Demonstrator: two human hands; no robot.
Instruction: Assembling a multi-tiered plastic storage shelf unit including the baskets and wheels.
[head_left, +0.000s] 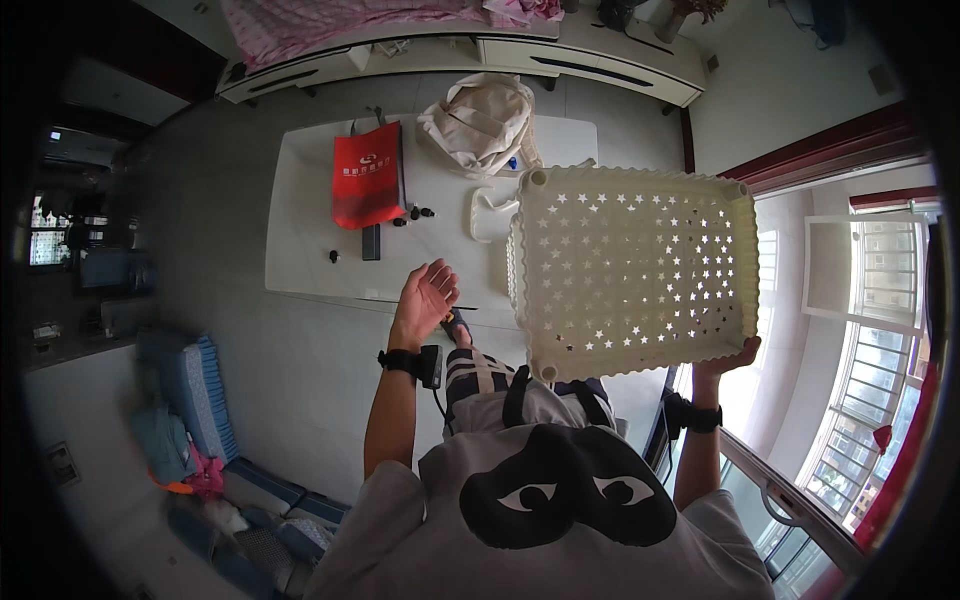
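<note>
A cream plastic basket (640,358) with star-shaped holes is held up on the right, its holed face toward me. My right hand (740,360) grips its lower right corner; most of those fingers are hidden behind the rim. Over the near edge of the white table (310,270), my left hand (430,292) is open and holds nothing, palm turned up and fingers loosely bent. Beyond it on the tabletop are a red bag (365,180), a small dark box (371,243) and several little black objects (414,214). A curved white plastic piece (482,215) lies left of the basket.
A beige backpack (478,125) rests at the table's far side. Behind stands a low white cabinet (600,60) with pink fabric (330,25) above it. Windows (870,260) line the right. Blue seating (190,390) with clothes stands at the lower left.
</note>
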